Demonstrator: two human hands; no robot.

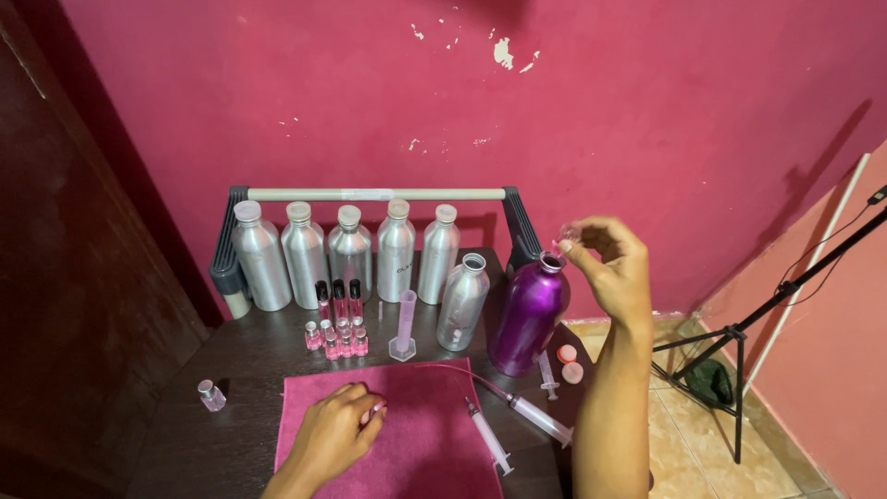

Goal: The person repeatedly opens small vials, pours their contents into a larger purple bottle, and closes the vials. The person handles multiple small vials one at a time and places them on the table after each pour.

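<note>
My right hand [610, 268] is raised beside the mouth of a tall purple metal bottle [527, 319], pinching a small clear vial [565, 242] tipped at the bottle's opening. My left hand [334, 432] rests on a pink cloth [407, 434], fingers curled around something small and pale that I cannot make out. Two syringes [488, 436] lie on the cloth's right side, one joined to a thin pink tube. A clear measuring cylinder [405, 325] stands behind the cloth.
Several silver aluminium bottles [305, 254] stand in a row at the back under a rail, one open bottle [462, 303] nearer. Small pink-filled vials [337, 340] cluster in the middle. A lone vial [212, 395] stands left. Two orange caps [569, 363] lie right. A tripod [739, 360] stands on the floor.
</note>
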